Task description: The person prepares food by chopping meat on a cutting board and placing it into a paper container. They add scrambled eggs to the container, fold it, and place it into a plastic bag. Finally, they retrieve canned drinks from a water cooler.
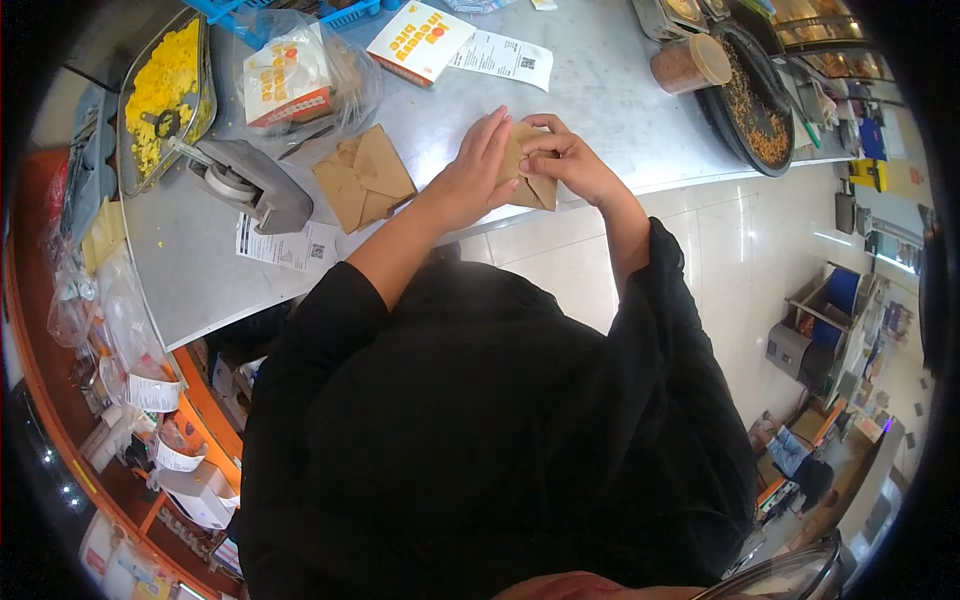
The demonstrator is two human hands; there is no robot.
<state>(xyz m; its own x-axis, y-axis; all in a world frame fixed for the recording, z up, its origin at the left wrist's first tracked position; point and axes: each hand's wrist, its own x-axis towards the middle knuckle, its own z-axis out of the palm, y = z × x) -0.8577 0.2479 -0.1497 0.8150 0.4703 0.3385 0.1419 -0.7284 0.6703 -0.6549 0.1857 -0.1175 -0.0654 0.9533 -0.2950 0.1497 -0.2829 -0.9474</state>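
Both my hands are on a folded brown paper packet (541, 193) near the front edge of the metal counter. My left hand (474, 172) lies flat along its left side, fingers together. The fingers of my right hand (559, 154) are bent over its top and right side, pinching at a fold. Another folded brown paper packet (365, 180), with darker stains, lies on the counter left of my left hand. Beyond my hands, a white and orange printed box (421, 41) rests partly on a printed paper slip (510, 61). A similar box (289, 75) sits in clear plastic at the left.
A grey tape dispenser (251, 187) stands on another slip (289, 244). Behind it is a metal tray (204, 112) of yellow food. At the right are a lidded jar (686, 66) and a black stone mortar (784, 124) holding crumbs. A person (806, 472) is far off at lower right.
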